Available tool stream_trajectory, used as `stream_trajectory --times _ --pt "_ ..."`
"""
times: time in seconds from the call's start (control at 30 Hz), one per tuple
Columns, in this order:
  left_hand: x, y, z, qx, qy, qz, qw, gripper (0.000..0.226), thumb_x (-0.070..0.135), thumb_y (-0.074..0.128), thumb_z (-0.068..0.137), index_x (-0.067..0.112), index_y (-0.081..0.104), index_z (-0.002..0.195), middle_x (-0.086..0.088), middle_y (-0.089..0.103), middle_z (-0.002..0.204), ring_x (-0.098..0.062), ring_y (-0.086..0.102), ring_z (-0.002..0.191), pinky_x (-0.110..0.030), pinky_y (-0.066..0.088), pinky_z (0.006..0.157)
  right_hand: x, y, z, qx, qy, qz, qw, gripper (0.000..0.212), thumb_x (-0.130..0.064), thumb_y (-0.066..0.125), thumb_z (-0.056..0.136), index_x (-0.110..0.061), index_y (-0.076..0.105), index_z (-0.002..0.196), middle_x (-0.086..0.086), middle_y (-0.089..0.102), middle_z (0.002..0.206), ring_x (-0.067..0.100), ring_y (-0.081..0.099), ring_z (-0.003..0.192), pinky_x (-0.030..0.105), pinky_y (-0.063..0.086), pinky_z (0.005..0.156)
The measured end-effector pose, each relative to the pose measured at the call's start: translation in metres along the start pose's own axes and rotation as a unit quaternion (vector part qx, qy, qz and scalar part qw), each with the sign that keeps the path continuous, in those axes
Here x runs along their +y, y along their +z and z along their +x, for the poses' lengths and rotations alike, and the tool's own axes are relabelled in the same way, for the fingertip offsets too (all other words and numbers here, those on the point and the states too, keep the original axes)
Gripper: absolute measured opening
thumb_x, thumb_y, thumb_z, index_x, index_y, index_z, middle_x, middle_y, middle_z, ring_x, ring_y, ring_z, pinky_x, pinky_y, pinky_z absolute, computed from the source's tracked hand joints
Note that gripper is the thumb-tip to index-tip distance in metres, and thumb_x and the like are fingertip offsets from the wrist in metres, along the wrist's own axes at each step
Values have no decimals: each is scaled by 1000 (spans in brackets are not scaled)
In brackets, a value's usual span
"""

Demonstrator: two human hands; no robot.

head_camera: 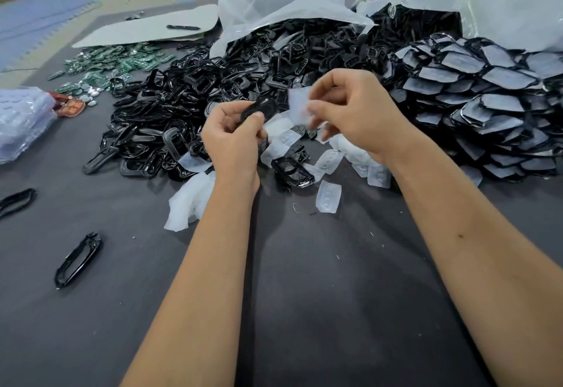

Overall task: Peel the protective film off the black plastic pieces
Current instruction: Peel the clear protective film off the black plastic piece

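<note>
- The left hand (234,136) grips a black plastic piece (259,109), fingers and thumb curled round it, raised above the grey table (304,310) in front of the heaps.
- The right hand (350,106) pinches a translucent protective film (300,107) between thumb and fingertips; whether the film is already fully clear of the piece cannot be told.
- To do this well, hold the piece steady by its edges and draw the film away low and evenly, so it comes off whole.
- Drop the film onto the discarded films (329,161) below the hands.
- Keep the stripped piece apart from the film-covered pile (475,106) at right, which looks undone.
</note>
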State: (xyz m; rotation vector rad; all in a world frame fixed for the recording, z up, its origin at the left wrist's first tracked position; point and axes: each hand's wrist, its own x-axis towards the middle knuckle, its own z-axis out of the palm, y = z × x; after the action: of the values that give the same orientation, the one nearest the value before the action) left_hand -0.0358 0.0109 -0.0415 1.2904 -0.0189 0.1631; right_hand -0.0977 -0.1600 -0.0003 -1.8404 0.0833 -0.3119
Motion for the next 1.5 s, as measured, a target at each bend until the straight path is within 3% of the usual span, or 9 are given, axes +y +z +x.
stream_trajectory --times 0.07,0.2,0.33,0.57,0.77,1.0,1.2,1.33,1.5 --pt "1 -3 4 67 26 -5 997 24 -11 67 85 13 64 87 -8 62 78 -10 57 48 -21 46 50 2 9 2 -8 6 46 999 19 4 66 96 -2 63 114 18 73 102 29 76 85 36 64 65" --pt "1 -7 7 126 55 -7 990 25 -8 68 85 16 63 88 -10 60 85 -9 58 50 -23 48 56 9 29 7 6 -48 -266 963 10 -5 74 90 -15 75 92 -4 69 83 9 68 76 23 59 75" --pt "0 -5 4 113 60 -3 992 25 -8 68 85 15 63 88 -13 62 88 -11 59 53 -23 48 57 7 56 6 -62 5 -373 926 17 -29 82 86 -22 73 99 -1 71 98 21 67 97 37 56 89" --pt "0 -5 5 95 53 -11 994 23 -11 66 86 10 65 93 -11 63 85 -11 58 52 -24 48 57 8 52 10 -39 8 -304 952 15 -18 81 89 -16 69 80 -5 67 79 12 64 78 33 54 77" --pt "-1 -2 4 32 36 6 999 30 -13 65 86 14 76 94 -7 64 75 -10 55 50 -20 46 54 23 29 -5 26 29 10 999 14 -3 63 100 -11 73 97 -7 63 65 7 51 48 23 45 48" --pt "-5 1 2 -47 -16 22 998 30 -10 64 91 15 77 101 3 69 70 -12 62 56 -19 48 55 24 26 -13 28 58 227 972 9 -1 51 106 -1 60 107 11 75 83 14 65 63 23 43 47" --pt "-6 2 3 -70 -25 23 997 32 -11 62 89 16 77 100 2 74 73 -13 63 59 -18 49 55 25 26 -16 52 54 240 968 17 3 72 92 -11 65 84 -1 66 76 10 55 64 21 40 53" --pt "-6 3 0 -97 -24 31 995 28 -10 64 88 13 74 100 -1 73 74 -13 61 57 -19 48 55 24 27 -18 46 38 285 957 29 2 69 93 -16 54 75 11 77 96 23 72 89 24 52 60" --pt "-5 3 -2 -106 -29 42 993 22 -11 65 88 7 71 100 2 70 67 -11 61 54 -19 48 55 27 32 -18 71 19 226 971 22 -6 70 96 -15 57 82 8 69 78 17 55 63 24 45 50"
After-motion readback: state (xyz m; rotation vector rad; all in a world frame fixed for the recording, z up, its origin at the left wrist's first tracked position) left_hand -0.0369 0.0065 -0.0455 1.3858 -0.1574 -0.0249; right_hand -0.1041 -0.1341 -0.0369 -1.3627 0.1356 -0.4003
